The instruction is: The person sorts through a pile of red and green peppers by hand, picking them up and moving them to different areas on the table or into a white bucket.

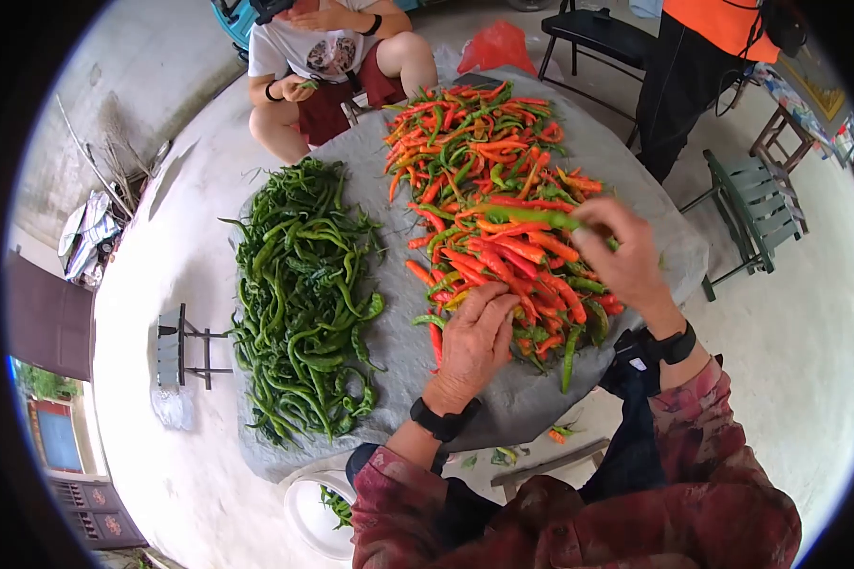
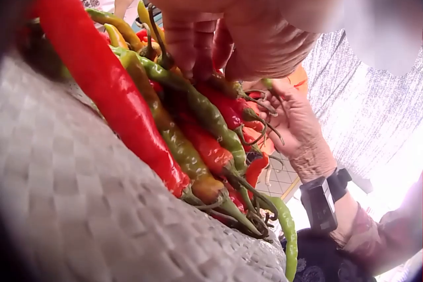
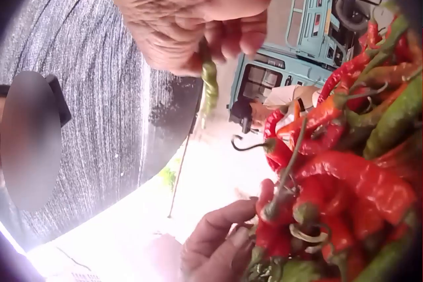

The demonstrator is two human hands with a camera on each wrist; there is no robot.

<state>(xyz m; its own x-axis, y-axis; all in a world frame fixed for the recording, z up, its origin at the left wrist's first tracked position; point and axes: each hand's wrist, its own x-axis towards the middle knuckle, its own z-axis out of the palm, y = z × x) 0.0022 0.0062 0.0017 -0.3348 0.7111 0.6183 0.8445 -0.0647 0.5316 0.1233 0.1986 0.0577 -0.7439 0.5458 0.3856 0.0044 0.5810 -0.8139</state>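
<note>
Just off the near left corner of a gray-covered desk [image 1: 399, 322] sits a white tub [image 1: 291, 517] holding green pods [image 1: 336, 507], while a wooden stool [image 1: 555, 463] stands under the near edge. There, a person's left hand [image 1: 477, 332] curls onto a mostly red heap [image 1: 503, 256] filling the desk's right half, perhaps to steady it; crowding peppers hide whether its fingers grasp one. The right hand [image 1: 621, 251] grasps a long green pepper [image 1: 539, 216] by one end, fingers closed, apparently to keep it clear of its tangled neighbors. Dark green peppers [image 1: 294, 284] cover the left half, a bare strip seemingly keeping the lots apart. A green chair [image 1: 754, 204] obstructs the space off the right edge. Past the far edge, a seated person [image 1: 285, 52] holds something small and green near a red plastic bag [image 1: 498, 45]; someone in orange [image 1: 716, 24] stands by the far right corner.
</note>
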